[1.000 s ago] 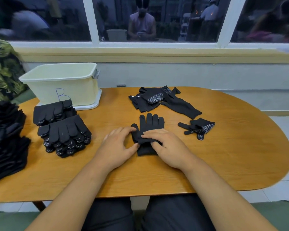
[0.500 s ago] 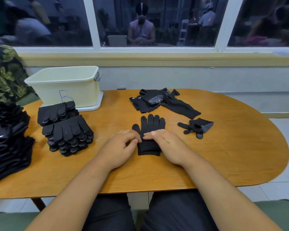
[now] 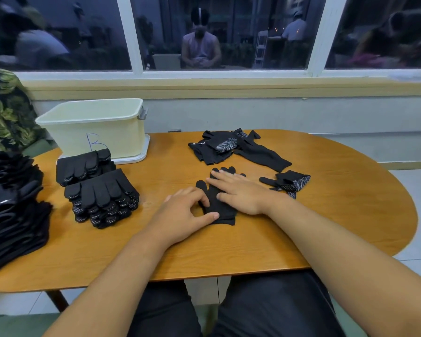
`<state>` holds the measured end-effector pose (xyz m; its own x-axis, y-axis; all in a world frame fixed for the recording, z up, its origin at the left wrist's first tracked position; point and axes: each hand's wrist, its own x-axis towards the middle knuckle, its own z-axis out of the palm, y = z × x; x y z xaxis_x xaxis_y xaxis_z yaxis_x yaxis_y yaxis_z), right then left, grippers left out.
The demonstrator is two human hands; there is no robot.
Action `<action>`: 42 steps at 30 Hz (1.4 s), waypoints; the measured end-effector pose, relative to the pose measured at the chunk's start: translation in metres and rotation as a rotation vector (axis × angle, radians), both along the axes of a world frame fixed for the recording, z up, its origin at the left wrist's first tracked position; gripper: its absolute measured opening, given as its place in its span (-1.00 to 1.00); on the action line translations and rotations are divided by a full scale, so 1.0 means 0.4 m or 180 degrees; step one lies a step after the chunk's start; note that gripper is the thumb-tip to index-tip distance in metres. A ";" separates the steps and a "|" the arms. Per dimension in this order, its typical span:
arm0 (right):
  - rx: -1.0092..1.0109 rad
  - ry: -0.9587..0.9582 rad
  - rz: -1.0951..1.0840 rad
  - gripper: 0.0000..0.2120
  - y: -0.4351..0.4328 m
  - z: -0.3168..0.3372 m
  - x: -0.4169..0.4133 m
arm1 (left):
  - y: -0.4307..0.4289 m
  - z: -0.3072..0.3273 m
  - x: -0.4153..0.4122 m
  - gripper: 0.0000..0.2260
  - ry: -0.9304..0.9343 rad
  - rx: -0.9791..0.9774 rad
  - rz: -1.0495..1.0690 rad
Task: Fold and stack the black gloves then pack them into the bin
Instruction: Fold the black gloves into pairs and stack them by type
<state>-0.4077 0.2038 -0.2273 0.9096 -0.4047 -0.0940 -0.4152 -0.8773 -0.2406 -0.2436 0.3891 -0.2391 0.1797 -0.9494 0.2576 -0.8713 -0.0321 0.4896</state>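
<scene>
Head view, the only one:
- The glove being worked [image 3: 220, 210] is lying flat on the table [image 3: 326, 215], mid-front, cuff toward the person and fingers pointing away.
- Right hand [image 3: 243, 193] is lying flat with straight fingers, pressing across the glove's palm and finger area and gripping nothing.
- Left hand [image 3: 182, 212] is sitting half-curled at the glove's left edge, fingertips by the glove's thumb and its own thumb on the cuff. Can't tell whether it's actually pinching fabric.
- Folded stacks [image 3: 102, 198] are sitting left of centre, just in front of the bin [image 3: 95, 132]. Loose gloves [image 3: 229, 147] are waiting further back, with a dotted pair [image 3: 289, 182] to the right.

Handling, my read: it's a thin knit, so light and floppy, with nothing fragile about it. It's likely sliding easily on the smooth wood, so it needs pinning with one flat hand. Best hold is probably the cuff edge or fingertips, folding over the pinned middle.
</scene>
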 end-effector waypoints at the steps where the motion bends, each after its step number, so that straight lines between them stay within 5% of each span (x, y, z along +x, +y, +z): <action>1: -0.0026 0.0017 -0.0051 -0.41 -0.019 0.002 0.002 | 0.000 0.000 -0.001 -0.72 0.0022 0.0003 0.0001; 5: -0.0045 -0.0062 -0.0219 -0.40 -0.061 -0.001 0.010 | -0.001 0.003 -0.004 -0.71 0.0055 0.0012 0.0027; 11: -0.0187 -0.1722 -0.0612 -0.70 0.008 -0.013 -0.046 | 0.013 0.009 -0.006 -0.66 0.0145 0.0038 -0.0095; 16: 0.0264 -0.2095 -0.0723 -0.71 0.077 -0.019 -0.120 | 0.020 0.005 0.012 -0.82 0.0667 -0.0126 -0.0147; 20: 0.0482 -0.2037 -0.0667 -0.74 0.135 -0.018 -0.166 | 0.017 0.002 0.013 -0.75 0.0547 -0.0027 0.0060; 35: -0.0536 -0.1413 -0.0313 -0.79 0.165 -0.020 -0.164 | 0.014 0.001 0.002 -0.65 0.0171 -0.0082 -0.0028; 42: -0.0211 -0.1535 -0.0414 -0.84 0.159 -0.023 -0.159 | 0.013 0.007 -0.003 -0.70 0.0075 -0.0029 -0.0075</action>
